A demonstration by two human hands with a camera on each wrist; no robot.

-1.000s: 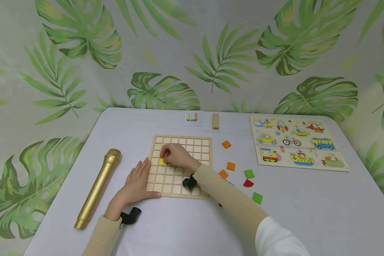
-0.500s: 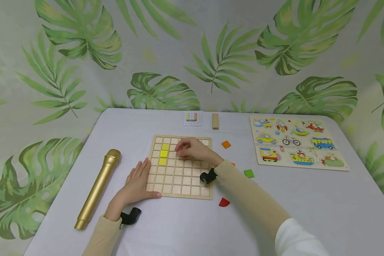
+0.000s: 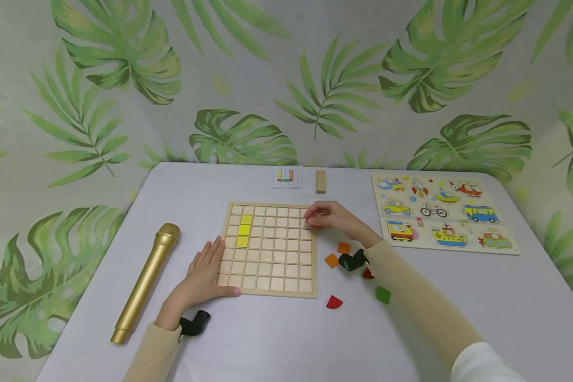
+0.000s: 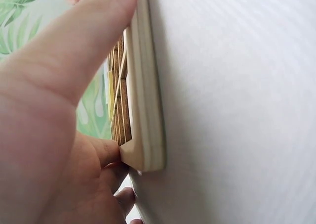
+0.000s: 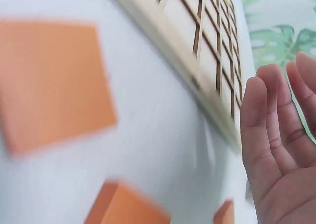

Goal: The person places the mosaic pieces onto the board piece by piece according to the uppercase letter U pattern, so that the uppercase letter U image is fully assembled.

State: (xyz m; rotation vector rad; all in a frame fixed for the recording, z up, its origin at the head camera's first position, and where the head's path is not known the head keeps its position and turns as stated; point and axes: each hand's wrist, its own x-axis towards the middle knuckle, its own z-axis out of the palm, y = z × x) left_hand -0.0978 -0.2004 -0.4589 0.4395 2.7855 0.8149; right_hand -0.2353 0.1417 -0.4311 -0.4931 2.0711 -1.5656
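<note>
Mid-frame in the head view, your left hand (image 3: 202,273), fingers straight, touches the grid board (image 3: 272,257); your right hand (image 3: 328,216), empty and relaxed at its right edge, hides an orange tile (image 5: 224,214) the right-wrist view shows at bottom.

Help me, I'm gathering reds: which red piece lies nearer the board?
The fully visible red piece, just outside the board at its near right corner; the other red piece lies farther right, partly behind the right sleeve.
</note>
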